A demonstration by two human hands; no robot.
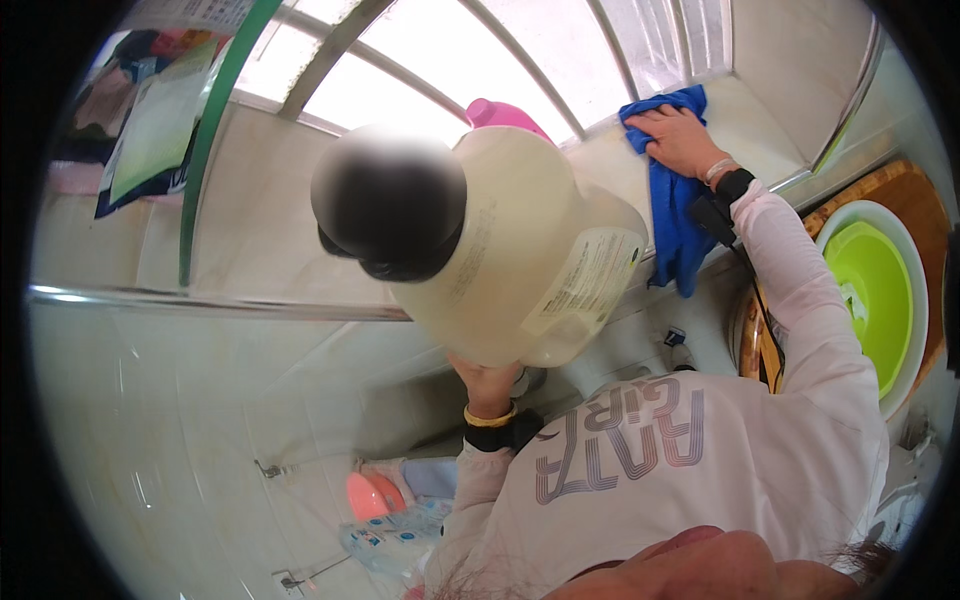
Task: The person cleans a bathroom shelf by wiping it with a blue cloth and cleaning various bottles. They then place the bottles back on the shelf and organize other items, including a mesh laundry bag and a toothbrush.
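Observation:
Close to the camera, my left hand (485, 381) grips a large translucent plastic jug (517, 202). Its fingers are mostly hidden behind the jug. A black cap (394, 214) tops the jug, tilted toward the upper left, and a label with small print covers its lower right side. My right hand (679, 142) presses on a blue cloth (679, 217) at the tiled window sill (757, 124), fingers spread over bunched fabric. The cloth's long end hangs over the sill's front edge. Part of a pink bottle (504, 114) shows behind the jug.
A barred window (517, 52) backs the sill. At upper left, a green-edged glass shelf (217, 142) holds packages (154, 124). Metal trim (225, 300) edges the sill. On the right, a lime-green basin (874, 292) sits inside a white basin (916, 300) near a wooden board (911, 199).

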